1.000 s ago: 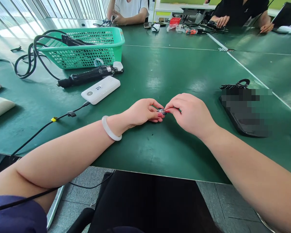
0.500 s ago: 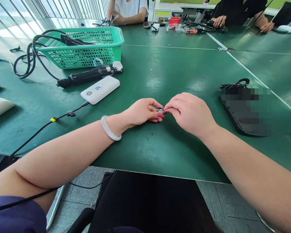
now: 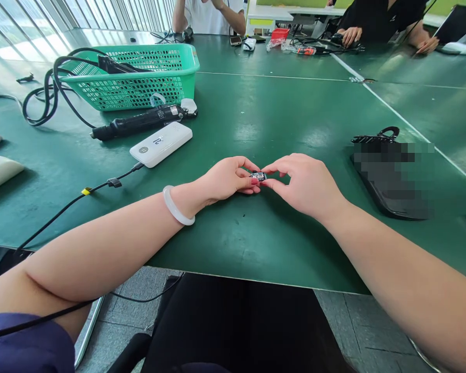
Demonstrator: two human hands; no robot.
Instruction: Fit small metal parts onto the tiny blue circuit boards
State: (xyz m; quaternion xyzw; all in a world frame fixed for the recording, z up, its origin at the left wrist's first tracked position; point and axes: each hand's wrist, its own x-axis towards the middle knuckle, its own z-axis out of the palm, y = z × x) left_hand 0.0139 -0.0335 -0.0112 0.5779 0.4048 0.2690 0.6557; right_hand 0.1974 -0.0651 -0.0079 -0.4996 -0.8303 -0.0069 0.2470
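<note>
Over the front middle of the green table, my left hand point(image 3: 230, 176) pinches a small black-and-silver piece point(image 3: 258, 176) between thumb and fingers. Fine light marks show on its upper face, but it is too small to name its kind. From the other side, my right hand point(image 3: 305, 181) has its thumb and index fingertip at the right edge of the same piece, with a gap between the two fingers behind the tips. The remaining right fingers are curled back out of sight. A pale bracelet point(image 3: 175, 207) circles my left wrist.
Left of my hands lie a white power bank point(image 3: 163, 145) with a cable, a black electric screwdriver point(image 3: 140, 123) and a green basket point(image 3: 140, 85) holding a black tool. A black clip-topped pouch-like item point(image 3: 388, 181), partly blurred, lies right. Two people sit across the table.
My right thumb and index finger have moved from a tight pinch to a wider spread at the piece's edge. More of its face shows. Across the table, one person's hands have risen.
</note>
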